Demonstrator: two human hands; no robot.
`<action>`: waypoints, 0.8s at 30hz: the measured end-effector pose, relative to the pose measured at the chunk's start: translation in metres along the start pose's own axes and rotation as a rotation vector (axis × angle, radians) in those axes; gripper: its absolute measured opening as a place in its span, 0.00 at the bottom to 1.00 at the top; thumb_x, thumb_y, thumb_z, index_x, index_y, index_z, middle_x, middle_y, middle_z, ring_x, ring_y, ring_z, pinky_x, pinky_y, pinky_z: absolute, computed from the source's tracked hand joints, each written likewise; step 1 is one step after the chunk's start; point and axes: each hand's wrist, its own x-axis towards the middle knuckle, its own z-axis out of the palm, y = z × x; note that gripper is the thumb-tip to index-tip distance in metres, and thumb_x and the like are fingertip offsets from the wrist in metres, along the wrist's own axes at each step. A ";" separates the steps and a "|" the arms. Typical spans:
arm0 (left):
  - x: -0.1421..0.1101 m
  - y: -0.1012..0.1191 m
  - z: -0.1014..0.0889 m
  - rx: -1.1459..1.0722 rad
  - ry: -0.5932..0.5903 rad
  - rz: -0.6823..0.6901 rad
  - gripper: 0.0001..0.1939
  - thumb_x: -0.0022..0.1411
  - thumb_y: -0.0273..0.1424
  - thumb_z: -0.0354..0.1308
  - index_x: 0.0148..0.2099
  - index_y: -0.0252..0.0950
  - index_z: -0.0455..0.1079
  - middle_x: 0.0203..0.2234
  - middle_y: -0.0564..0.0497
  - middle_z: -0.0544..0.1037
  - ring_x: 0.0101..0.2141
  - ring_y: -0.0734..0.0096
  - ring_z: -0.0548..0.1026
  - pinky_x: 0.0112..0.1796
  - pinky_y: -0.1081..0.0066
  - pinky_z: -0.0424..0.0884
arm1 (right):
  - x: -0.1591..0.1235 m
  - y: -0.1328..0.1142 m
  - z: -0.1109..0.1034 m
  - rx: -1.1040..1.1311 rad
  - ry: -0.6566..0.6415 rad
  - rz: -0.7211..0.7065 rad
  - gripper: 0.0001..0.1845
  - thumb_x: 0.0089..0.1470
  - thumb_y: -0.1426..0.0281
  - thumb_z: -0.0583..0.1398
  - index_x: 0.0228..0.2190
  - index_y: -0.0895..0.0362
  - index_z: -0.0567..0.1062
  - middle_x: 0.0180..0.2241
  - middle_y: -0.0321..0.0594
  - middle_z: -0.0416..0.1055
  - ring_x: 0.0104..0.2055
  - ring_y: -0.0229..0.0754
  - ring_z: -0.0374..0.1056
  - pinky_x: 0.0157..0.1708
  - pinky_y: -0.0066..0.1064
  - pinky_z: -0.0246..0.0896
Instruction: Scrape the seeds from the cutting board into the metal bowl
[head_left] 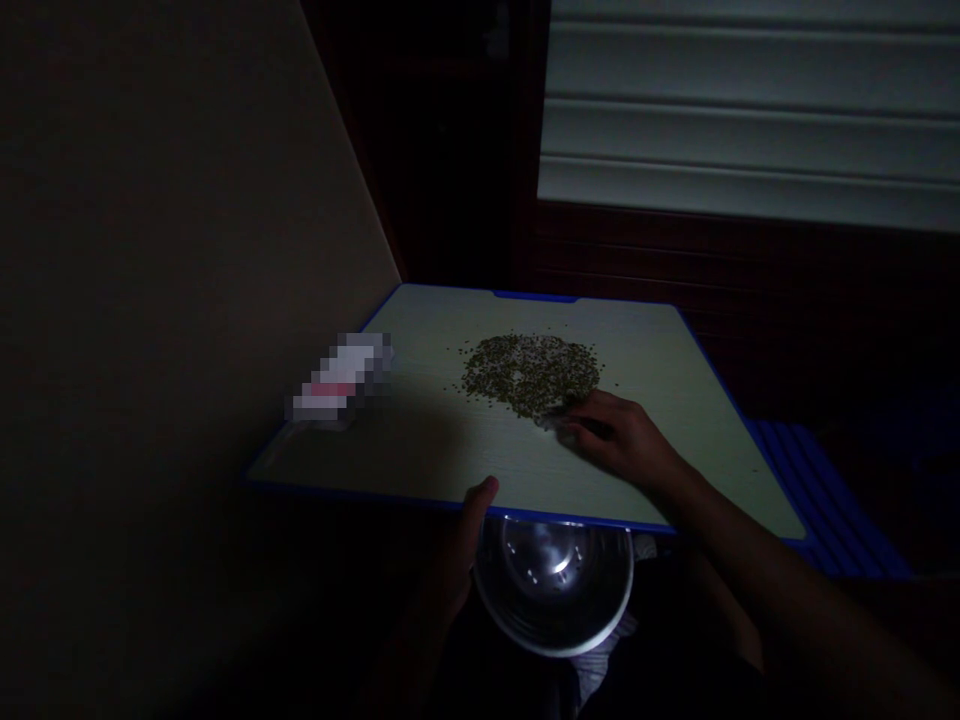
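Many small greenish-brown seeds or grains (517,365) lie spread in a loose heap on a pale tabletop (420,450) with a blue rim. At the heap's near right edge is my right hand (619,435), its fingers bent together and touching the seeds. A small pale bit shows by its fingertips, too dim to name. My left hand (469,525) holds the table's near edge, thumb on top and the other fingers hidden. Just below that edge, beside my left hand, sits a shiny metal bowl (555,630), partly covered by the tabletop. A few small specks show inside it.
A blurred white and pink item (341,380) lies at the table's left edge. A beige wall or panel (187,200) rises on the left. Beyond the table stand dark wood and a slatted pale shutter (735,120). A blue ribbed thing (817,490) is at the right.
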 end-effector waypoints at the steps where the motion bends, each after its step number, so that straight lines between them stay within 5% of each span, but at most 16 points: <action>1: 0.001 -0.001 -0.001 -0.002 0.009 0.013 0.16 0.55 0.43 0.69 0.42 0.38 0.79 0.43 0.45 0.84 0.51 0.51 0.78 0.55 0.61 0.69 | 0.000 0.000 0.000 0.006 -0.002 -0.008 0.11 0.61 0.68 0.62 0.45 0.54 0.80 0.39 0.44 0.77 0.39 0.44 0.73 0.39 0.36 0.68; 16: 0.004 -0.011 0.000 -0.054 -0.020 -0.036 0.22 0.58 0.45 0.68 0.49 0.36 0.77 0.47 0.44 0.83 0.53 0.50 0.77 0.57 0.57 0.68 | -0.001 -0.011 -0.005 0.178 -0.151 -0.132 0.08 0.63 0.67 0.62 0.43 0.54 0.80 0.37 0.41 0.76 0.37 0.39 0.71 0.36 0.32 0.67; 22: 0.003 -0.006 -0.001 -0.025 0.117 0.098 0.23 0.52 0.40 0.72 0.49 0.41 0.76 0.49 0.46 0.82 0.58 0.51 0.74 0.61 0.58 0.63 | -0.001 -0.014 -0.006 0.234 -0.236 -0.135 0.07 0.62 0.68 0.62 0.36 0.56 0.80 0.29 0.36 0.73 0.29 0.35 0.66 0.28 0.27 0.61; 24: 0.000 -0.001 0.001 -0.009 0.080 0.100 0.20 0.53 0.42 0.71 0.47 0.41 0.77 0.48 0.46 0.82 0.57 0.51 0.74 0.61 0.58 0.64 | -0.002 -0.014 -0.006 0.232 -0.263 -0.125 0.07 0.62 0.67 0.62 0.35 0.56 0.80 0.28 0.35 0.73 0.29 0.35 0.66 0.28 0.28 0.61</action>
